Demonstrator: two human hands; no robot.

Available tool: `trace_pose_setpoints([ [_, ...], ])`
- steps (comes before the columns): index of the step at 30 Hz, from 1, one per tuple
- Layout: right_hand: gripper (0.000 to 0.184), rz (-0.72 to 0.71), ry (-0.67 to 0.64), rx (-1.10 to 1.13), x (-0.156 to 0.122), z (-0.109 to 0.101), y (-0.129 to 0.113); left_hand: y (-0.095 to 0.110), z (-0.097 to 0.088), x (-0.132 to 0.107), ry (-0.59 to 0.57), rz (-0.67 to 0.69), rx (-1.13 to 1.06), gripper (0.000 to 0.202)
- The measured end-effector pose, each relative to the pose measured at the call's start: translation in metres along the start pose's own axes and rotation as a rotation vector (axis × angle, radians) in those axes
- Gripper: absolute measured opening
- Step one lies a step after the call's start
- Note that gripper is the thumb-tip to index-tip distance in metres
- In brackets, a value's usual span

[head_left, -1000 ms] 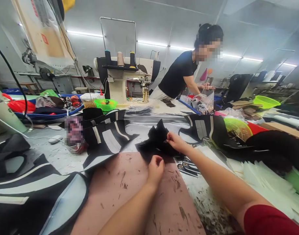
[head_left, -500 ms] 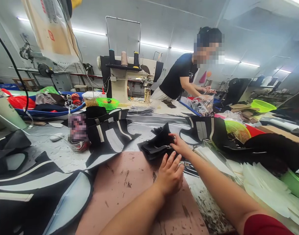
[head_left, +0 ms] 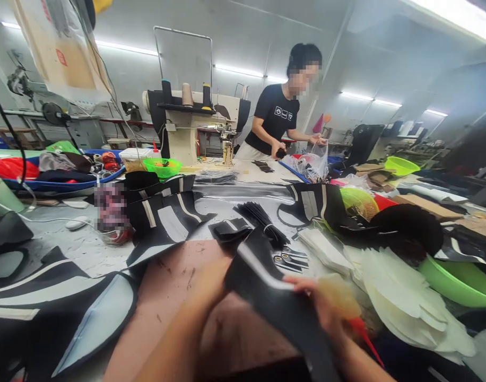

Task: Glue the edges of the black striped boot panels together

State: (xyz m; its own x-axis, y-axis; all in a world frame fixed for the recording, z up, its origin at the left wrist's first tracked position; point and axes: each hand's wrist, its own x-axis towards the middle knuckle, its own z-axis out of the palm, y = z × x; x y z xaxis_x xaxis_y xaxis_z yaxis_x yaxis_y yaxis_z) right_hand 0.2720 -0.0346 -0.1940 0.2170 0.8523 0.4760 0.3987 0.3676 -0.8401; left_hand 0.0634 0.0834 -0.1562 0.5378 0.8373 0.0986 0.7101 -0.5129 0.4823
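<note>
My left hand (head_left: 222,273) is at the left edge of a black cut piece (head_left: 267,300), which has a pale strip along its upper side. Its fingers are mostly hidden behind that piece. On the other side, my right hand (head_left: 326,310) grips the same piece, blurred by motion. A yellowish blurred thing (head_left: 340,297) with a red part shows just beyond the right hand; whether I hold it cannot be made out. The piece is raised over a stained pink board (head_left: 159,302). Behind it lie a small black stack (head_left: 230,229) and a tied bundle of black strips (head_left: 261,218).
Black panels with pale strips (head_left: 60,289) cover the left side. White sheets (head_left: 402,302) and a green bowl (head_left: 461,278) are at the right. A sewing machine (head_left: 187,132) stands at the back, near another person (head_left: 277,114) with a plastic bag (head_left: 317,162).
My hands have left the small black stack and come nearer, now with a larger black piece between them. The view has turned right. The other person has straightened up.
</note>
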Motion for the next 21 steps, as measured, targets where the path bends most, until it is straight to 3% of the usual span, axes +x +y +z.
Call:
trace_pose_setpoints([
  [1, 0.033, 0.020, -0.161, 0.004, -0.016, 0.003, 0.008, -0.005, -0.012, -0.012, -0.018, -0.035, 0.026, 0.027],
  [3, 0.046, 0.058, -0.357, 0.014, -0.039, 0.010, 0.021, -0.010, -0.028, -0.035, -0.021, -0.097, 0.077, 0.032],
  [5, 0.046, 0.070, -0.384, 0.063, -0.049, 0.017, 0.025, -0.007, -0.030, -0.054, -0.110, -0.032, 0.040, 0.033],
  [8, 0.028, 0.057, -0.353, 0.124, -0.047, 0.018, 0.015, 0.008, -0.009, -0.074, -0.395, 0.192, -0.088, 0.068],
  [11, 0.029, 0.028, -0.501, -0.005, -0.032, -0.001, -0.002, 0.019, 0.021, -0.083, -0.594, 0.270, -0.033, 0.093],
  [12, 0.032, 0.026, -0.507, -0.107, -0.026, -0.013, -0.004, 0.020, 0.029, -0.084, -0.604, 0.277, 0.003, 0.093],
  [14, 0.037, 0.076, -0.367, -0.407, -0.014, -0.040, -0.004, 0.018, 0.041, -0.084, -0.555, 0.307, 0.051, 0.087],
  [16, 0.045, 0.240, -0.175, -0.768, -0.002, -0.068, 0.004, 0.012, 0.047, -0.084, -0.476, 0.356, 0.070, 0.085],
  [17, 0.053, 0.343, -0.148, -0.943, 0.003, -0.079, 0.009, 0.009, 0.049, -0.083, -0.445, 0.379, 0.082, 0.085],
  [19, 0.065, 0.495, -0.239, -1.211, 0.011, -0.095, 0.019, 0.003, 0.053, -0.084, -0.392, 0.425, 0.107, 0.085],
  [21, 0.066, 0.502, -0.372, -1.350, 0.020, -0.101, 0.023, -0.003, 0.057, -0.085, -0.333, 0.485, 0.124, 0.086],
])
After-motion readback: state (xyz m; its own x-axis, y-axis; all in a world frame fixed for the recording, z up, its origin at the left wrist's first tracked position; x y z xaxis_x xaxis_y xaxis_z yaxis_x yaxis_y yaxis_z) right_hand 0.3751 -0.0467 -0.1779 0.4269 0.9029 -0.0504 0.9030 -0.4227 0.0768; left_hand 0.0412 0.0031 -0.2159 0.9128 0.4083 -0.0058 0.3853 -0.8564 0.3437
